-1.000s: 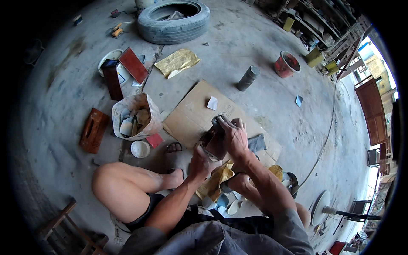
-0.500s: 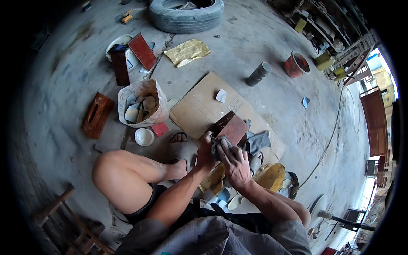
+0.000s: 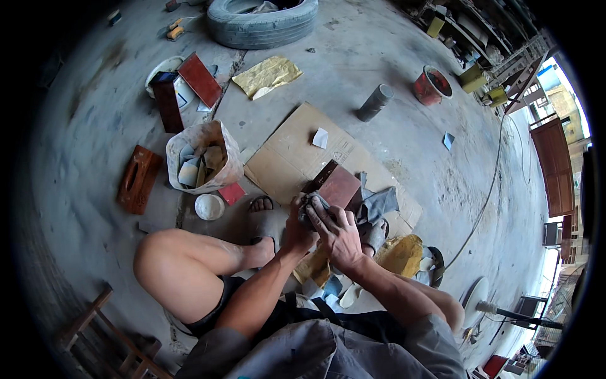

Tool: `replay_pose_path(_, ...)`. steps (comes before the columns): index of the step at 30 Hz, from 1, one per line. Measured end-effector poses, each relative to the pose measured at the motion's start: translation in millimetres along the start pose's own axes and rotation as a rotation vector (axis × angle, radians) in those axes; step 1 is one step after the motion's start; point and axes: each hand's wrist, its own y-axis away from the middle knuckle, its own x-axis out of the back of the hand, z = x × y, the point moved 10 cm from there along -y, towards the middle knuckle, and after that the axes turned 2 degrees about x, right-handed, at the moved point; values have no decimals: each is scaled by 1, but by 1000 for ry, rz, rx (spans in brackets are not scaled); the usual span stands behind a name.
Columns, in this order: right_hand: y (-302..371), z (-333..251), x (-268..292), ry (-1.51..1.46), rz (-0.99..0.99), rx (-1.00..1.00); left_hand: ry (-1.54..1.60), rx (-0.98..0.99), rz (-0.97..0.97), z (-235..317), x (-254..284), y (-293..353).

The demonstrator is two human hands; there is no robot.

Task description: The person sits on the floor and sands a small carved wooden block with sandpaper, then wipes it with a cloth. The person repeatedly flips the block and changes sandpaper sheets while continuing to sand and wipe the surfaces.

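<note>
A reddish-brown wooden box (image 3: 339, 186) is tilted between my feet, over the near part of a flattened cardboard sheet (image 3: 287, 148). My left hand (image 3: 298, 228) is closed around the box's near left side, its fingertips partly hidden. With bent fingers my right hand (image 3: 339, 235) presses a dark grey rag (image 3: 309, 207) on the box's near edge. Another grey cloth (image 3: 379, 205) lies crumpled right beside the box. The near end of the box is covered by my hands and the rag.
Left stand a white bucket of sandpaper scraps (image 3: 237, 155), a small white tub (image 3: 209, 206) and a slotted brown wooden piece (image 3: 139, 179). Beyond are dark red panels (image 3: 201, 80), yellow paper (image 3: 267, 77), a tyre (image 3: 262, 28), a grey cylinder (image 3: 375, 103) and a red bucket (image 3: 432, 86).
My right hand and the rag have slid left along the box's near edge. My left hand still grips the box. The whole view has shifted slightly.
</note>
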Motion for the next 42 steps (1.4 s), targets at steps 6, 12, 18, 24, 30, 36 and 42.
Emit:
replay_pose_path(6,-20,108,26,64,56,-311,-555,38,43,26,-8,-6)
replay_pose_path(12,12,27,-5,55,-14,-39,-524,42,10,23,-7,-6)
replay_pose_path(18,-17,73,9,147,25,-236,-537,103,-64,-5,-12,-7)
replay_pose_path(24,-22,90,15,152,116,-252,-544,-122,72,-15,-10,-10)
replay_pose_path(30,23,168,-13,-360,382,-870,-538,-73,17,26,-10,-30)
replay_pose_path(36,172,78,-169,-342,-31,-874,-553,19,-148,61,-34,-81)
replay_pose_path(42,124,13,-168,-285,-173,-514,-591,-33,-131,64,-35,-80)
